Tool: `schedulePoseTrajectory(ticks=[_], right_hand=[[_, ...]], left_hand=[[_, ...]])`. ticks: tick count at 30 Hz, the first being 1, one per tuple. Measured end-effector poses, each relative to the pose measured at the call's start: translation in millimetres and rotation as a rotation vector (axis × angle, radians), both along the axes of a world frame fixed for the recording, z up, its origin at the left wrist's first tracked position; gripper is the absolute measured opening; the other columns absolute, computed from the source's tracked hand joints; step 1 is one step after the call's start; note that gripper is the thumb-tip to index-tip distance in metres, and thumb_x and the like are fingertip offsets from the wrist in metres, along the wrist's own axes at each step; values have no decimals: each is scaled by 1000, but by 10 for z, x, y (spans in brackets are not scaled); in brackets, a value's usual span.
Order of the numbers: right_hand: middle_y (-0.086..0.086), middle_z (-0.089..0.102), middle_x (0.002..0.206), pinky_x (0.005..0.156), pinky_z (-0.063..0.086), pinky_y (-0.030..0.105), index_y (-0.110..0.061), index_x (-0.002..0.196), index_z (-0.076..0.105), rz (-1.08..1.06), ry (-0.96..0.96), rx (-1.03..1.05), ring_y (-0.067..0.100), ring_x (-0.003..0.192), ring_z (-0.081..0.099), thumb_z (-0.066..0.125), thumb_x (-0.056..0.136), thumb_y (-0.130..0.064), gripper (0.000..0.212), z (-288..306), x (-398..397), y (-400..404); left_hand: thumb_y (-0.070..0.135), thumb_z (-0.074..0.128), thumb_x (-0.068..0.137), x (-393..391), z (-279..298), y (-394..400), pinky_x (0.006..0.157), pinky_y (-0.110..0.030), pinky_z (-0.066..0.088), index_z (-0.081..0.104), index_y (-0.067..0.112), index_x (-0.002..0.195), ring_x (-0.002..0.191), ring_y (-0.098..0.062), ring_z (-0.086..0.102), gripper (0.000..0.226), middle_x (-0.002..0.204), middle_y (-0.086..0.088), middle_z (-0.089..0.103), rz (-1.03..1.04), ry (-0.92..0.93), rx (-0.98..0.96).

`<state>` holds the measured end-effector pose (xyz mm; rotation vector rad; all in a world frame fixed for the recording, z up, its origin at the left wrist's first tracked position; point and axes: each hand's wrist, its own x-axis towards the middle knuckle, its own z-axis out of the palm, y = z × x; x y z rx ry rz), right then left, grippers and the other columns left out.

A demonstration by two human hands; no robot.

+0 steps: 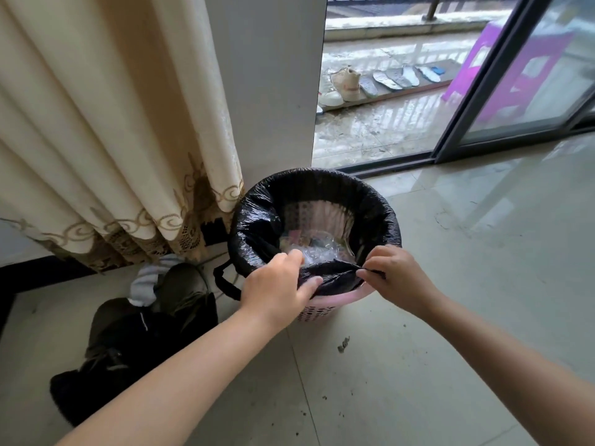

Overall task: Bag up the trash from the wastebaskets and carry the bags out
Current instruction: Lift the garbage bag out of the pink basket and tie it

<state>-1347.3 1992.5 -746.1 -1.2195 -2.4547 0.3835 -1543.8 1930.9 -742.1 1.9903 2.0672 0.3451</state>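
1. Two bare hands work at the near rim of the wastebasket, a pink perforated bin standing on the tiled floor close to the wall.
2. Left hand is closed on the near-left part of the black trash bag, fingers curled over its edge. Right hand pinches the bag's edge at the near-right. The hands are apart, with a bunched stretch of bag lifted off the rim between them, so pink plastic shows below.
3. Judged step: freeing the liner from the rim, the start of bagging up. The far and side parts of the bag remain folded over the rim.
4. Next move likely calls for working the rest of the edge off and gathering it toward the middle, keeping the mouth up so the clear plastic scraps inside stay in.
5. Dark clothing and a striped sock lie on the floor left of the bin; bits of debris dot the near tiles.
6. Beyond, a cream curtain hangs at left, touching the bin's far-left side or nearly so.
7. Farthest, an open sliding door gives onto a wet balcony with shoes, insoles and a purple stool.
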Motion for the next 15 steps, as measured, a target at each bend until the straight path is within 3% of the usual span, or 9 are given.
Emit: schedulePoseTrajectory(ticks=[3, 6, 9, 12, 15], right_hand=[[25, 63, 69, 67, 40, 38, 7, 66, 58, -104, 31, -33, 35, 71, 57, 56, 87, -11, 28, -30, -107, 9], [18, 64, 82, 78, 33, 34, -7, 74, 51, -84, -83, -52, 31, 86, 56, 43, 94, -21, 25, -22, -158, 4], [10, 60, 81, 85, 29, 33, -19, 76, 37, 8, -225, -76, 26, 93, 54, 47, 92, -30, 21, 65, -101, 45], [5, 62, 98, 89, 29, 30, -17, 89, 53, 114, -394, -28, 22, 102, 50, 55, 85, -39, 22, 86, 51, 130], [2, 59, 108, 92, 30, 28, -15, 107, 59, 98, -406, 0, 21, 108, 49, 59, 79, -49, 44, 93, 194, 167]], left_hand=[[57, 41, 86, 226, -18, -4, 78, -34, 45, 51, 15, 111, 104, -26, 57, 50, 112, -4, 55, -26, 129, -150], [38, 41, 92, 290, -8, 59, 82, -35, 44, 54, 10, 108, 108, -30, 55, 35, 115, -10, 55, 38, 207, -199], [17, 42, 90, 191, 36, 105, 77, -36, 44, 51, 7, 107, 107, -31, 55, 21, 114, -11, 56, 57, 262, -192], [14, 47, 87, -60, 61, 88, 71, -35, 44, 48, 10, 106, 106, -29, 56, 20, 113, -8, 54, 124, 312, -139], [21, 50, 85, -364, 95, -1, 72, -35, 44, 49, 9, 104, 103, -32, 56, 22, 110, -10, 54, 207, 276, -122]])
